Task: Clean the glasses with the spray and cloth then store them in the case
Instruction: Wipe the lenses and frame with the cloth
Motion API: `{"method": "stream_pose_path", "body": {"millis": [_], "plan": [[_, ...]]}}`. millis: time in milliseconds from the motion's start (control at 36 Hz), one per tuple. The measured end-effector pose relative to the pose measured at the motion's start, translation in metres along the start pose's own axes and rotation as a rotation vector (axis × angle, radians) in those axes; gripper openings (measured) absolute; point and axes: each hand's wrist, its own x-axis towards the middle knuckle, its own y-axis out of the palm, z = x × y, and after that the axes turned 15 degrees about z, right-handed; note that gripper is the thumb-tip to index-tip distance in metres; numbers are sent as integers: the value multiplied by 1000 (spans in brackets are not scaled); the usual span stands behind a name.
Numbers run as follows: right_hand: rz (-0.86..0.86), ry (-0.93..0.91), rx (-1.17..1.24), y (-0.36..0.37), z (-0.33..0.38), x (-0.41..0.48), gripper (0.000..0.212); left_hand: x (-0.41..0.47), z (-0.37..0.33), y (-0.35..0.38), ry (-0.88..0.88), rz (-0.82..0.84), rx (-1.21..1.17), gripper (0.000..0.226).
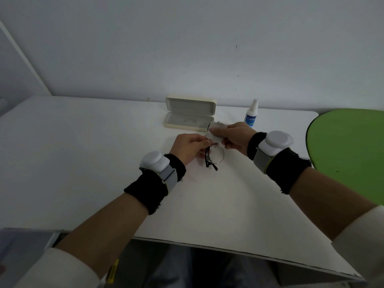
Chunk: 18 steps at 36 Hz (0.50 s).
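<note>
The left hand (190, 147) pinched the black-framed round-lensed glasses (215, 155) above the white table (83, 152). The right hand (234, 136) gripped the crumpled white cloth (216, 132) against their far lens, near the open cream case (190, 113).

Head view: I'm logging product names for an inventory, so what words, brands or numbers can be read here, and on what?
"Cail…" on the blue label of the spray bottle; the later letters and the small print below it are too blurred to read.
No text shows on the case, the cloth or the glasses.
</note>
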Motion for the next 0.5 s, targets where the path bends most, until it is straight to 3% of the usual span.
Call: {"method": "stream_pose_path", "body": {"millis": [250,500], "plan": [[0,26,-42,0,0,-2,51,1,2,0,7,-4,17,13],[-65,28,16,4,3,-2,41,-2,3,0,48,-13,16,18]]}}
